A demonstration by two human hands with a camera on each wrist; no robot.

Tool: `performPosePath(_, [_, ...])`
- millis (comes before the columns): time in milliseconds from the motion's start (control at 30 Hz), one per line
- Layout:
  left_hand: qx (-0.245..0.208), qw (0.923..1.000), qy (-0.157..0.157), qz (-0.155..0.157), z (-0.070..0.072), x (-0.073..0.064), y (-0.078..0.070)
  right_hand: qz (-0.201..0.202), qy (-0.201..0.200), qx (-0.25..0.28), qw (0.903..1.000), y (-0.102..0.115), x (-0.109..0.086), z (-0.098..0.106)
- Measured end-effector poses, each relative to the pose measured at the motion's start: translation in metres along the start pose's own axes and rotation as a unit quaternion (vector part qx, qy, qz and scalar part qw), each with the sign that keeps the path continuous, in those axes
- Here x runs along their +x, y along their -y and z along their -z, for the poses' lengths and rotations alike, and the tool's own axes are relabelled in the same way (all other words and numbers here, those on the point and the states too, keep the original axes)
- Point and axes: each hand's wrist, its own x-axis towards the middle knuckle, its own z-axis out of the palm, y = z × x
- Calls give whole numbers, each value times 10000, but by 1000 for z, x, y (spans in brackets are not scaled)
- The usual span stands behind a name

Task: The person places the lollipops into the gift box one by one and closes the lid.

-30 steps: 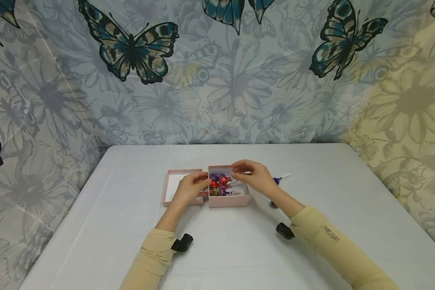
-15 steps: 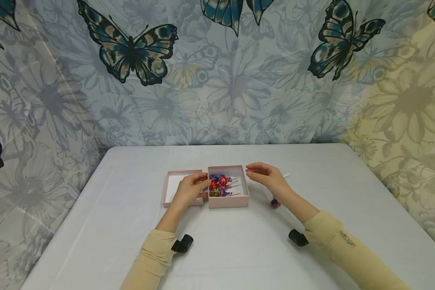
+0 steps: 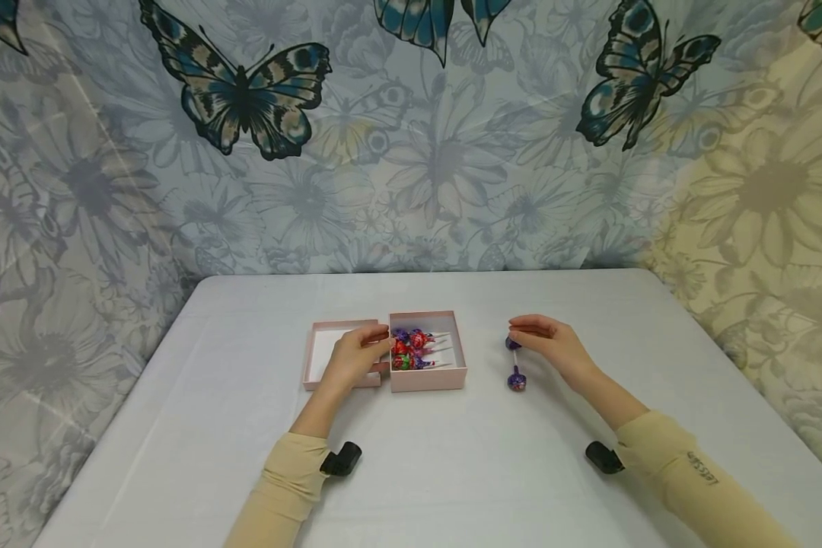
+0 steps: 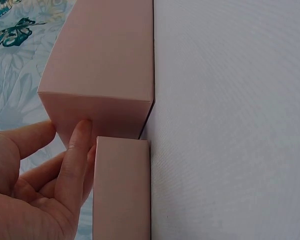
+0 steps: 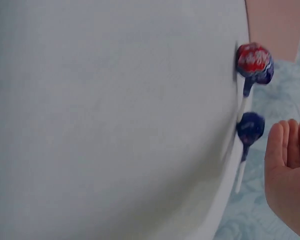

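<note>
A pink box (image 3: 428, 380) holds several lollipops (image 3: 411, 350) with red, purple and green wrappers, their white sticks toward the right. My left hand (image 3: 355, 355) rests at the box's left side, fingertips touching its wall (image 4: 105, 112) in the left wrist view. To the right, two more lollipops lie on the table: one with a dark blue wrapper (image 5: 251, 128) and one with a red and purple wrapper (image 5: 255, 62). My right hand (image 3: 551, 342) hovers beside the dark blue one, fingers extended and together, partly covering it in the head view.
Left of the box lies its shallow pink lid (image 3: 308, 358), partly behind my left hand. Both stand on a white-covered table (image 3: 438, 472). Behind the table rises a wall (image 3: 445, 152) patterned with butterflies and flowers.
My right hand has moved from over the box's right side out to the right, to the loose lollipops. My left hand stays at the box.
</note>
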Motion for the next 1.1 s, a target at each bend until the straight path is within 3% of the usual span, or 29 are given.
performPosePath(267, [2,10000,15,24,1,2,2,-17,-160,-408,9990,-10,0,17])
performPosePath(567, [8,10000,11,-1,0,0,0,279,-153,-1481,9885,-13,4,25])
performPosePath(733, [93,10000,-3,-25,0,1,1,833,-28,-2239,9710,-13,7,23])
performPosePath(933, [86,10000,-26,-28,0,1,1,1748,105,-3181,9318,-12,12,17])
performPosePath(1100, [-25,10000,0,-40,0,0,1,1881,253,-3402,9210,-10,13,14])
